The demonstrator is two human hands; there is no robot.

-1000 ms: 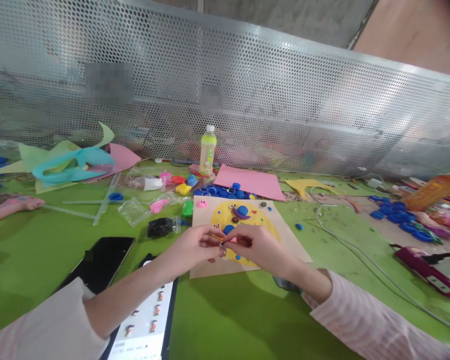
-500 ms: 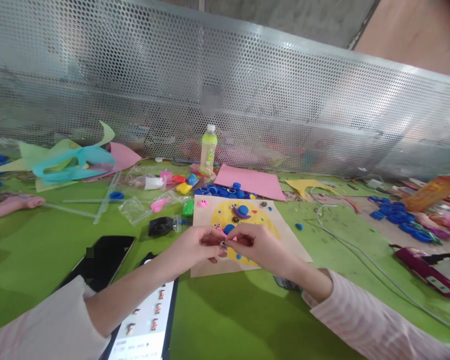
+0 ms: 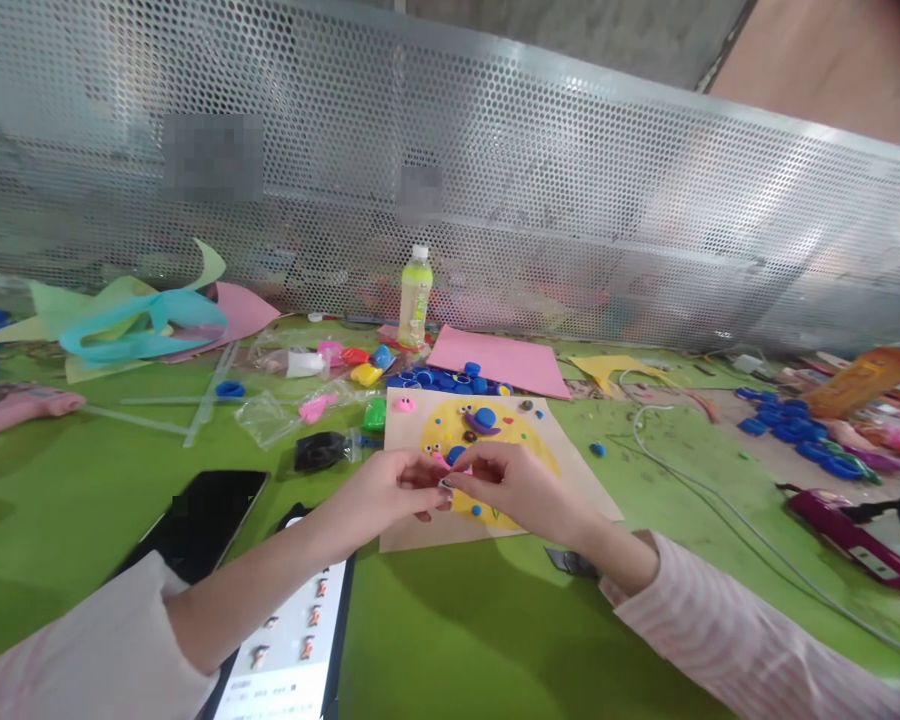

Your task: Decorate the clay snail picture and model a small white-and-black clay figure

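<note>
My left hand [image 3: 390, 490] and my right hand [image 3: 506, 485] meet fingertip to fingertip just above a beige card [image 3: 570, 470]. Both are pinched together on a tiny piece too small to name. The card carries a yellow disc [image 3: 514, 432] dotted with small clay bits, among them a blue blob [image 3: 485, 418] and a pink one [image 3: 404, 404]. Both forearms wear pale pink sleeves.
A black phone [image 3: 206, 515] and a lit tablet [image 3: 292, 650] lie at the near left. Coloured clay packs [image 3: 360, 372], a green bottle [image 3: 415, 298] and pink paper [image 3: 502, 362] sit behind the card. A white cable [image 3: 720, 510] and blue rings [image 3: 795, 428] lie right. A perforated metal screen [image 3: 540, 200] backs the green table.
Both hands stay pinched together over the card; they have only shifted very slightly.
</note>
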